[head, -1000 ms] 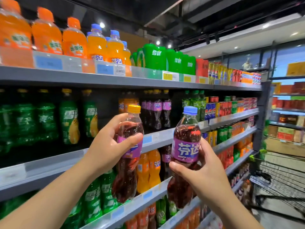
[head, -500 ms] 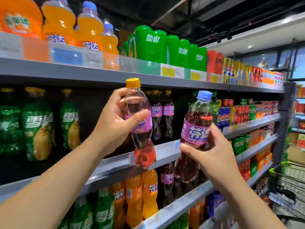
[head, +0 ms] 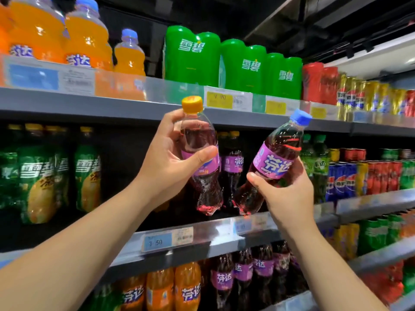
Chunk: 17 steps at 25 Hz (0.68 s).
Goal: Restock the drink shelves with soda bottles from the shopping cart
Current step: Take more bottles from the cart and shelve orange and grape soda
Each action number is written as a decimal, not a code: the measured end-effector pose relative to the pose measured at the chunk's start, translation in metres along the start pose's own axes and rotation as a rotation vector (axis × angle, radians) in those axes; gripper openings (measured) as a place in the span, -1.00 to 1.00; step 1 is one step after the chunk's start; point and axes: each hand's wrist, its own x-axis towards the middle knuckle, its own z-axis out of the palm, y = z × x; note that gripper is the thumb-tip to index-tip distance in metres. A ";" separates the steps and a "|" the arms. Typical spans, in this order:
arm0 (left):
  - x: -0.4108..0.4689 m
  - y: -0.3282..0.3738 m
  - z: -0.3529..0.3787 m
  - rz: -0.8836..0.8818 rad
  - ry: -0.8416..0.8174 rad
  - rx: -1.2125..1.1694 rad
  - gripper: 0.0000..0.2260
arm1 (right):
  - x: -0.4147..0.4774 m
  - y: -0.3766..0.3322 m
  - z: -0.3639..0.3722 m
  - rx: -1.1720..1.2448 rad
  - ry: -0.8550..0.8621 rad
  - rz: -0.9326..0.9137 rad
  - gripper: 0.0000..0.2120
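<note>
Head view, left grip round yellow-capped bottle

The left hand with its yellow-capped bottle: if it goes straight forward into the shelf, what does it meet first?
Probably the purple-labelled bottles standing on the middle shelf, just behind the yellow-capped bottle that the left hand grips. A dark gap lies left of them; depth is unclear.

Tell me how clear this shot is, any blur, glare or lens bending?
Head view: the blue-capped bottle in the right hand is sharp, label readable; the yellow-capped bottle in the left hand glows pink at its base; green bottles at the left edge smear; the shelf rail bows and catches glare.
</note>
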 end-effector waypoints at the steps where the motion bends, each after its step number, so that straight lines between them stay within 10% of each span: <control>1: 0.000 -0.004 0.007 -0.005 0.015 0.020 -0.46 | 0.006 0.011 0.000 0.028 -0.009 0.008 -0.46; 17: 0.008 -0.075 0.075 -0.280 0.130 0.444 -0.34 | 0.053 0.089 0.008 -0.048 -0.417 0.166 -0.38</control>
